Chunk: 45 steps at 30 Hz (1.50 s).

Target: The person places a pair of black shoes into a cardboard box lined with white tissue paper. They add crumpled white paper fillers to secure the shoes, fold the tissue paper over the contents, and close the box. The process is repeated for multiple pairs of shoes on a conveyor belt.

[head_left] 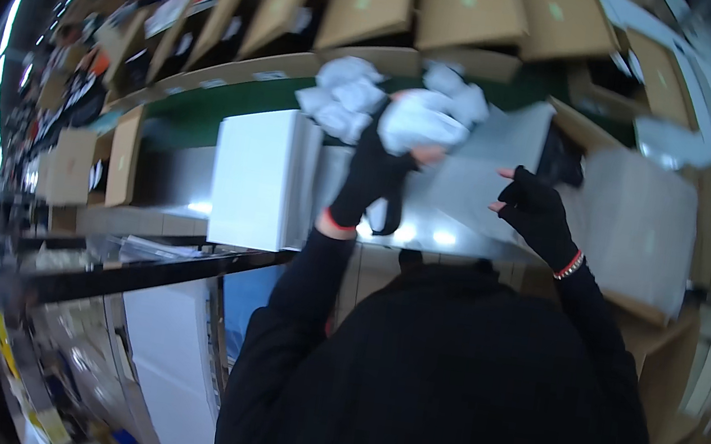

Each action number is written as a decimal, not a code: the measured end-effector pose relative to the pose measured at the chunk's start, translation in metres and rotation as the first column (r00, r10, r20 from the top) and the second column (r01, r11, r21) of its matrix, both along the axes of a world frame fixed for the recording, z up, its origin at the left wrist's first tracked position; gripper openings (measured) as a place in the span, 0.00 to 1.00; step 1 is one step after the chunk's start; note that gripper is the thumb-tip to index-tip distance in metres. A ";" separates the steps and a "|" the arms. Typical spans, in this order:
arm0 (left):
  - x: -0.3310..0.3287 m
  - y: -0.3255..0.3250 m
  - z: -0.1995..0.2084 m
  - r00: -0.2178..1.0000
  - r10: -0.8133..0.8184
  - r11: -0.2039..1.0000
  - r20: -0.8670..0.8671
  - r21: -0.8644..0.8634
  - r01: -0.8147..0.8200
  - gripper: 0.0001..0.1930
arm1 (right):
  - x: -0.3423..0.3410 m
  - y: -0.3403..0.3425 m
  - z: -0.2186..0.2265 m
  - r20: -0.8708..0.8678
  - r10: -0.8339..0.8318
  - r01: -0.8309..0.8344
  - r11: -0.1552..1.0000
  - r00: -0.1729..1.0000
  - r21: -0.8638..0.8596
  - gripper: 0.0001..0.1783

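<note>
My left hand [379, 164], in a black fingerless glove, reaches over the metal work surface [413, 232]. Its fingers are around a crumpled white paper wad [424, 124], partly hidden by the hand. Beside it, to the left, lies another bunch of crumpled white paper [343, 98]. My right hand [538, 213], gloved the same way, is over a translucent grey sheet [498, 147]. Its thumb and a finger point left with a gap between them, and nothing shows there. A dark item [562, 160] lies in an open cardboard box just beyond this hand.
White flat boxes or boards [253, 176] stand at the left. Open cardboard boxes [368, 1] line the far side behind a green strip [226, 110]. A box under a pale sheet [637, 225] is at the right. A black rail [139, 275] runs along the lower left.
</note>
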<state>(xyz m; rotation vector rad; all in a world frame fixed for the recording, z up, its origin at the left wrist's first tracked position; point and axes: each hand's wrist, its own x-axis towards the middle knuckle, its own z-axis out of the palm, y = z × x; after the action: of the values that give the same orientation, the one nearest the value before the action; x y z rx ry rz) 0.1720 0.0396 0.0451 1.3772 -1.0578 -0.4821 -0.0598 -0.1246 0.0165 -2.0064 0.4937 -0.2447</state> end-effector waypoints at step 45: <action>-0.216 -0.102 -0.195 0.504 -0.451 0.760 0.736 0.613 -0.215 0.12 | -0.057 -0.208 -0.191 -0.187 0.197 -0.271 0.741 0.962 -0.614 0.56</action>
<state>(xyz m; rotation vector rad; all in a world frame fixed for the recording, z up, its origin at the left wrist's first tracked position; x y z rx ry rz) -0.0442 -0.0624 -0.1497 2.3063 -1.9680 -0.2254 -0.1173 -0.3327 -0.1741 -2.7415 0.2239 -0.1524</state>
